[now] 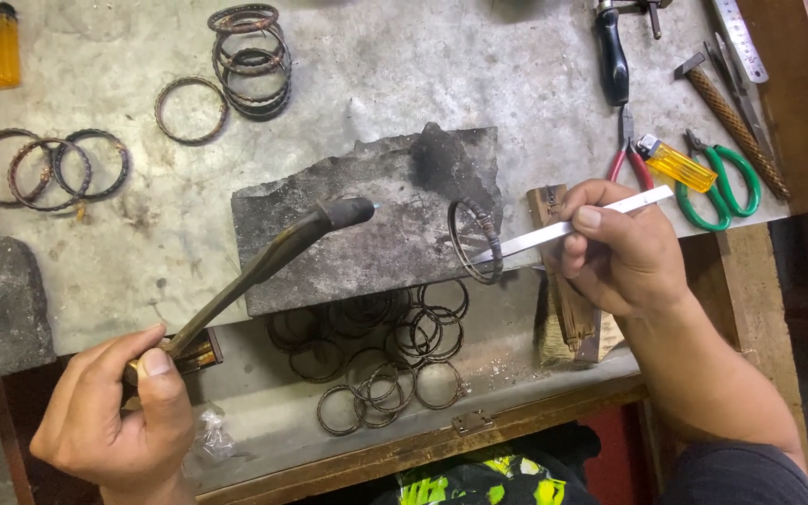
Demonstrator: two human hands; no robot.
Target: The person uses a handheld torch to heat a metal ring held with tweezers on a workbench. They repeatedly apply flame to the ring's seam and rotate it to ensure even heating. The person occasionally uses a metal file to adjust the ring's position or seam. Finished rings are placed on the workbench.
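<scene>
While my left hand [114, 411] at the lower left grips the torch [264, 262], its nozzle aimed across the charred block [367, 243] at centre frame, my right hand [614, 248] clasps tweezers [572, 224] touching the bangle [474, 241] propped on the block's right edge.

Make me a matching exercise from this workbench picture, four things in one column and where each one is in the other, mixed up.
Things:
1. torch
2. tweezers
3. orange lighter
4. green-handled scissors

Places:
A. far left corner of the bench
B. in the right hand, tips at the bangle on the grey block
C. right side, beside the yellow lighter
D. in the left hand, nozzle over the grey block

Pairs: 1-D, 2-B, 3-A, 4-C
</scene>
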